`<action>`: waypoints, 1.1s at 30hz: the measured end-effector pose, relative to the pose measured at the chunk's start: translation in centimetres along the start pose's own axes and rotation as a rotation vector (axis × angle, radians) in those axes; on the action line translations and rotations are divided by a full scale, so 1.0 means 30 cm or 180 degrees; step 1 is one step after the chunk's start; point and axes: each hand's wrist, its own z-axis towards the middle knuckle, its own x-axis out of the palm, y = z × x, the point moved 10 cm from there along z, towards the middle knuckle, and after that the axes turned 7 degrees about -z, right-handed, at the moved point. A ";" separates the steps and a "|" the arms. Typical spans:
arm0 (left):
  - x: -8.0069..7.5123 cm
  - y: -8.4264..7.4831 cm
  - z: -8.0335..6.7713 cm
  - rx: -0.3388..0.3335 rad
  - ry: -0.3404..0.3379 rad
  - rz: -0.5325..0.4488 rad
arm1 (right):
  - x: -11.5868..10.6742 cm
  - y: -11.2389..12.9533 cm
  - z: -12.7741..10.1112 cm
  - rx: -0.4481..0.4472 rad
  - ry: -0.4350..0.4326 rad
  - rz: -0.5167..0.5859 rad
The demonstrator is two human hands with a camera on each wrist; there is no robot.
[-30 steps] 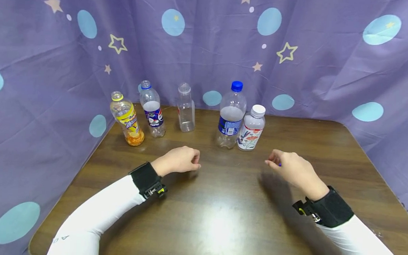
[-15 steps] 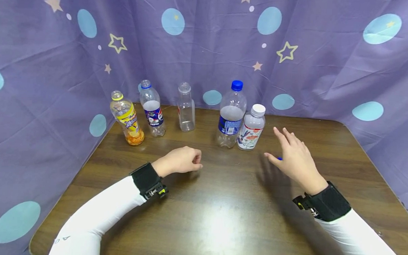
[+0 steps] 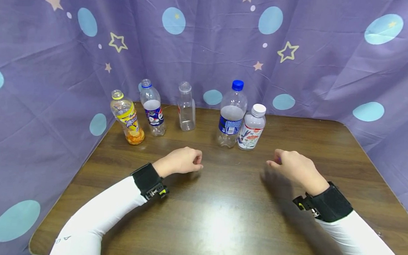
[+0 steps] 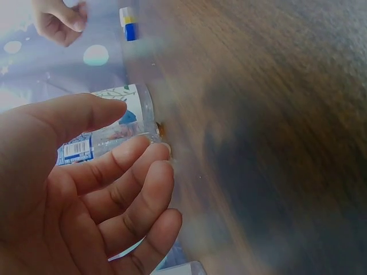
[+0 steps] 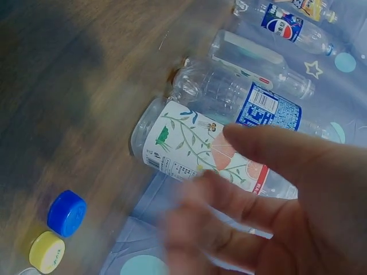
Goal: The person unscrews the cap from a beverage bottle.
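My left hand [image 3: 180, 160] hovers over the middle of the table, fingers loosely bent and nothing in them, as its palm in the left wrist view shows. Over the table at the right is my right hand [image 3: 294, 167], blurred in its wrist view, fingers curling without a thing between them. Close to it lie a blue bottle cap [image 5: 67, 213] and a yellow bottle cap [image 5: 47, 252], with a whitish cap at the frame edge. The right hand mostly hides them in the head view. Nearest that hand stands a white-capped bottle [image 3: 251, 132] with a floral label.
Beside it is a large blue-capped bottle [image 3: 230, 122]. Further left stand an uncapped clear bottle [image 3: 187, 113], an uncapped Pepsi bottle [image 3: 153, 116] and an uncapped yellow-labelled bottle [image 3: 128, 119]. A purple curtain [image 3: 207, 45] hangs behind the brown table [image 3: 187, 224].
The right hand's fingers spread out half a second ago and are bent inward again now, at nearly the same spot. My left hand and the bottles have stayed put.
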 end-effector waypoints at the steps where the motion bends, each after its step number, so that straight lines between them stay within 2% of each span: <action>1: 0.001 -0.002 0.001 0.0005 -0.0001 -0.0003 | 0.000 0.002 -0.001 -0.0020 -0.0002 0.0001; 9: 0.008 -0.006 0.010 -0.0016 0.0013 -0.0042 | 0.017 0.014 -0.007 -0.0123 0.0158 0.0009; 17: 0.011 -0.013 0.023 -0.0022 0.0034 -0.0027 | 0.004 0.002 -0.016 -0.0107 0.0008 0.0028; 21: -0.008 -0.017 0.048 0.0026 -0.0031 0.0027 | -0.002 -0.002 -0.019 -0.0063 -0.0026 0.0004; 24: -0.045 -0.012 0.084 0.0063 -0.0211 0.0026 | 0.003 -0.001 -0.019 -0.0045 0.0015 -0.0007; 26: -0.081 -0.004 0.115 0.0048 -0.0394 -0.0099 | 0.010 -0.001 -0.019 -0.0035 0.0055 -0.0009; 28: -0.120 0.008 0.152 -0.0006 -0.0663 -0.0360 | 0.017 -0.001 -0.021 -0.0040 0.0080 -0.0007; 31: -0.165 0.024 0.214 -0.0066 -0.1079 -0.1075 | 0.023 -0.003 -0.024 -0.0037 0.0089 0.0013; 33: -0.175 0.032 0.256 -0.0060 -0.1295 -0.1610 | 0.024 -0.002 -0.025 -0.0047 0.0060 0.0020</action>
